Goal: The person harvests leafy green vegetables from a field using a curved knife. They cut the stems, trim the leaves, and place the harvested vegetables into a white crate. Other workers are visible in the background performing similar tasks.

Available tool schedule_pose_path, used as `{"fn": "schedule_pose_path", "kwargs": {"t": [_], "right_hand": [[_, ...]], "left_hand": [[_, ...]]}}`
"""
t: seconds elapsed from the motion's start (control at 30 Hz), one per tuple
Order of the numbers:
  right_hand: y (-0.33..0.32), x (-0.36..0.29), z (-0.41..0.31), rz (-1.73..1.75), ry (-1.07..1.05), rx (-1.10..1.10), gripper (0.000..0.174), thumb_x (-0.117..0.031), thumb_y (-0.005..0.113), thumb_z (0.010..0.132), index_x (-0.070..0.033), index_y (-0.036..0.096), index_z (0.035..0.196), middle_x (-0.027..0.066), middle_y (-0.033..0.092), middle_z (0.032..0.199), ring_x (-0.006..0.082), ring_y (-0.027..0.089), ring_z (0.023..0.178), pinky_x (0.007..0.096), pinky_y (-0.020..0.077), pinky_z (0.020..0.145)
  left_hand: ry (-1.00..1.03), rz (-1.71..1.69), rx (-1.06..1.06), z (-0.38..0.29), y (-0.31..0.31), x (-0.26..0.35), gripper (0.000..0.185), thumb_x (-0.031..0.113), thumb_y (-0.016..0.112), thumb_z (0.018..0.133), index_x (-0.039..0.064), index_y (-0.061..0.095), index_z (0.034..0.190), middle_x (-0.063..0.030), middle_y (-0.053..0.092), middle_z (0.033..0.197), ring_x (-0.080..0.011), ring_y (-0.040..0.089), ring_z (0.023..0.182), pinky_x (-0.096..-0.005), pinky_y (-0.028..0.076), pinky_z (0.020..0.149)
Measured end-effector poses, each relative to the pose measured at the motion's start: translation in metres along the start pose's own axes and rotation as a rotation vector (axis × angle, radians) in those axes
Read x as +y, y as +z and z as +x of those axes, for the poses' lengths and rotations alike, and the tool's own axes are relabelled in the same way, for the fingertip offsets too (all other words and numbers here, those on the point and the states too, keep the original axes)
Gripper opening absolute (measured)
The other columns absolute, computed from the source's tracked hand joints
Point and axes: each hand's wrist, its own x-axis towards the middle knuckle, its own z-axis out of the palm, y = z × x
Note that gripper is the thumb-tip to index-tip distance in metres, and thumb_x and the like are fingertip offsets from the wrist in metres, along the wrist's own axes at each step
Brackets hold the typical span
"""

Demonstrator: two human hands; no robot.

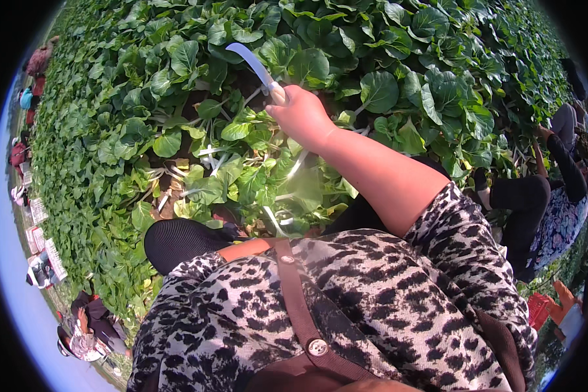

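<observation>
My right hand grips the pale handle of a curved harvesting knife, its blade pointing up and left over leafy greens. Dense, broad-leaved green plants, which look like bok choy or a similar brassica, stand beyond the blade. Below my wrist lie loose leaves with white stalks, some yellowed, on brown soil. My left hand is out of view; only a strip of the left forearm shows between my leopard-print top and my dark-clad knee.
A co-worker in a floral top crouches close on my right, reaching into the plants. Behind that person is a red crate. Another person sits low at left. White crates and more people line the field's left edge.
</observation>
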Motion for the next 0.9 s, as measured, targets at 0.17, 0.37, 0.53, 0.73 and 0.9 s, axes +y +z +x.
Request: {"fn": "schedule_pose_path", "kwargs": {"t": [0.17,0.37,0.53,0.73,0.9], "right_hand": [[0.01,0.019,-0.003,-0.414,-0.228,0.179,0.029,-0.023,0.068,0.086,0.002,0.058,0.098,0.0154,0.065,0.08,0.0267,0.063,0.071,0.038,0.0494,0.068],[-0.003,0.041,-0.006,-0.253,-0.149,0.114,0.023,-0.023,0.064,0.09,-0.004,0.055,0.099,-0.0002,0.048,0.06,0.0094,0.045,0.046,0.0266,0.037,0.041],[-0.049,0.038,-0.012,-0.01,-0.06,0.126,0.017,-0.021,0.062,0.091,-0.007,0.054,0.093,-0.0022,0.047,0.065,0.0072,0.042,0.047,0.0234,0.0348,0.041],[-0.05,0.048,-0.034,0.112,-0.054,0.135,0.016,-0.021,0.061,0.093,-0.009,0.052,0.089,-0.0028,0.046,0.064,0.0061,0.04,0.046,0.021,0.0313,0.038],[-0.038,0.054,-0.021,0.172,0.016,0.126,0.017,-0.02,0.062,0.092,-0.011,0.05,0.085,-0.0028,0.043,0.062,0.0068,0.039,0.045,0.0218,0.0306,0.038]], "left_hand": [[-0.018,0.148,-0.085,0.005,0.018,0.015,0.039,0.039,0.061,0.091,0.009,0.068,0.115,-0.0141,0.069,0.109,-0.0268,0.065,0.098,-0.0398,0.05,0.086],[0.273,-0.217,1.191,-0.078,-0.037,-0.018,0.025,0.022,0.068,0.079,0.006,0.067,0.098,-0.0114,0.061,0.107,-0.0301,0.055,0.11,-0.0443,0.042,0.097],[-0.027,-0.227,1.885,-0.151,-0.013,-0.08,0.023,0.011,0.067,0.077,0.004,0.064,0.099,-0.0147,0.06,0.111,-0.0342,0.055,0.11,-0.044,0.043,0.098],[-1.45,-0.754,1.605,-0.217,0.176,-0.147,0.061,0.028,0.072,0.073,0.006,0.052,0.126,-0.0208,0.049,0.133,-0.0358,0.041,0.127,-0.0457,0.03,0.109],[-2.139,-1.472,1.206,-0.247,0.298,-0.154,0.079,0.027,0.069,0.073,0.0,0.031,0.137,-0.0205,0.041,0.134,-0.0362,0.041,0.126,-0.0457,0.036,0.105]]}}
